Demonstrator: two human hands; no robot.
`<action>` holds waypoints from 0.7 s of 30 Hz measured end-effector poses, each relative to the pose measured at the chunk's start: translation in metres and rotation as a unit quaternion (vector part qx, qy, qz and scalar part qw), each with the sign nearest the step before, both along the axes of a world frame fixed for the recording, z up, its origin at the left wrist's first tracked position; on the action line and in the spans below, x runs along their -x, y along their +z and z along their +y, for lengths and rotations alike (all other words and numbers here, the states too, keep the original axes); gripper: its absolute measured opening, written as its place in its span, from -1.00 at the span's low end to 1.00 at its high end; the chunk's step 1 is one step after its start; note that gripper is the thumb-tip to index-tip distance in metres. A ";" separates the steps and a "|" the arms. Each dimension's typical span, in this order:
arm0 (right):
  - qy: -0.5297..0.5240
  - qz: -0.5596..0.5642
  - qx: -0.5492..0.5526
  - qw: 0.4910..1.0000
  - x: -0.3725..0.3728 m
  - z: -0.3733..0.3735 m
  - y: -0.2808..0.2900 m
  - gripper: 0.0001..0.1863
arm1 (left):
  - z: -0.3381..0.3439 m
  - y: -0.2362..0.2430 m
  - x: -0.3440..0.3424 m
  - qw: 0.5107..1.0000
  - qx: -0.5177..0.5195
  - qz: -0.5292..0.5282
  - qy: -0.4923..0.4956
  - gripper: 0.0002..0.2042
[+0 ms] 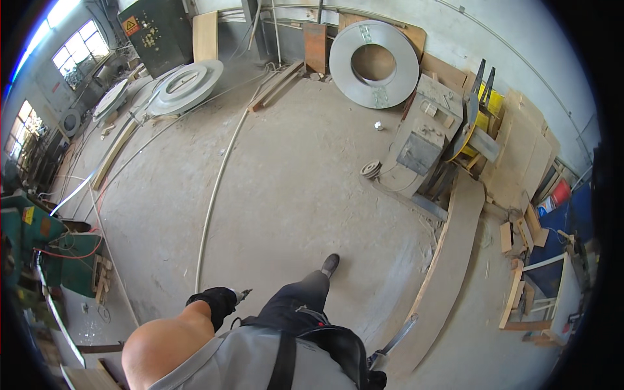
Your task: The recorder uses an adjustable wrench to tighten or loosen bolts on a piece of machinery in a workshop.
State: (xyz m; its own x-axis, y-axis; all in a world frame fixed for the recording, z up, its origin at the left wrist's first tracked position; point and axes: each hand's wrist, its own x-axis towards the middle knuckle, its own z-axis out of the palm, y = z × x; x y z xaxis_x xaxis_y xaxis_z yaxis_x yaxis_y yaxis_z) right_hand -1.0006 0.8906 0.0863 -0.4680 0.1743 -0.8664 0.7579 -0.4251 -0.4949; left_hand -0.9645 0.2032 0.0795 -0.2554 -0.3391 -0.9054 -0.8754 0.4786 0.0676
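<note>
Dusty grey floor point(286, 188), long pale hose point(227, 153), wooden beams point(278, 86), long board point(448, 273)

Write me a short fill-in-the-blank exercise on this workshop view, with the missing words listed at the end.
1. The left hand is covered by a black ____.
2. The number of dark shoes in view at the end of the person's legs is ____.
3. The bright windows are on the ____ side of the picture.
4. The big upright grey ring has a round ____ through its middle.

Missing words: glove; one; left; hole.
</note>
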 end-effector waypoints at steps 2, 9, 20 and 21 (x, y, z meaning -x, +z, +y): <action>0.135 0.058 -0.185 0.972 0.037 0.029 0.003 -0.68 | 0.059 0.002 0.179 0.999 0.005 0.018 -0.050 -0.45; -0.019 -0.039 0.138 0.989 0.150 0.024 0.025 -0.71 | 0.171 0.072 0.515 0.974 -0.002 0.099 -0.204 -0.42; 0.218 0.048 -0.205 0.953 0.367 0.129 0.017 -0.81 | 0.444 0.225 0.945 0.786 -0.522 0.311 0.118 -0.60; 0.252 0.059 -0.228 0.939 0.385 0.145 0.006 -0.82 | 0.463 0.233 0.968 0.788 -0.515 0.315 0.119 -0.60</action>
State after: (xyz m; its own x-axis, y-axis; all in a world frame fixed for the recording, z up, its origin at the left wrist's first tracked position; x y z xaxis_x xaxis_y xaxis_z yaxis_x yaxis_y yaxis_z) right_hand -1.3851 1.0353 0.0928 -0.6781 0.2458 -0.6927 0.7348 0.2495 -0.6308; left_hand -1.9325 0.6665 0.3121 -0.8046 0.3864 -0.4508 -0.5695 -0.2870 0.7703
